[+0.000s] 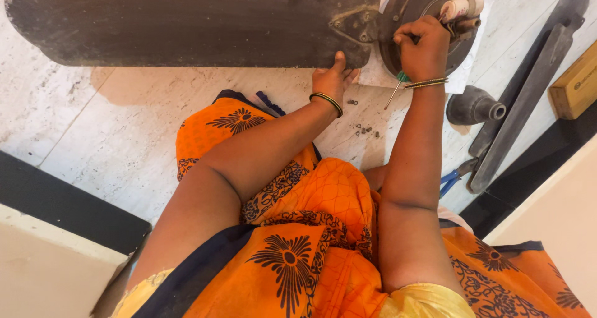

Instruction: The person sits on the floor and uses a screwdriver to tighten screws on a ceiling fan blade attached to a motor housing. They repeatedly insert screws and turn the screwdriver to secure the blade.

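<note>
Head camera looks straight down at a person seated on a pale marble floor (pixel 93 125), lap covered by orange cloth (pixel 298 231) printed with dark flower shapes. Nearest the body, a dark band of flooring (pixel 68 206) borders the marble on the left, with a cream ledge (pixel 43 262) below it; another dark band and cream surface close off the lower right. Blue-handled pliers (pixel 451 178) lie on the floor by the right elbow. A few small loose screws (pixel 365 130) sit on the marble between the forearms. Farther out, the left hand (pixel 333 78), bangle at the wrist, presses fingers together flat against the near edge of a dusty dark ceiling fan blade (pixel 186 23), thumb raised onto the blade. The right hand (pixel 424 47) is curled closed around a green-handled screwdriver (pixel 398 87), whose shaft pokes out below the wrist, and rests on the round fan motor housing (pixel 423 7) where the blade's bracket joins it. To the right lie a grey cone-shaped fan cover (pixel 474 106), two detached blades (pixel 528 88) and a wooden block (pixel 575 82) at the frame's edge. Open marble remains on the left, below the blade.
</note>
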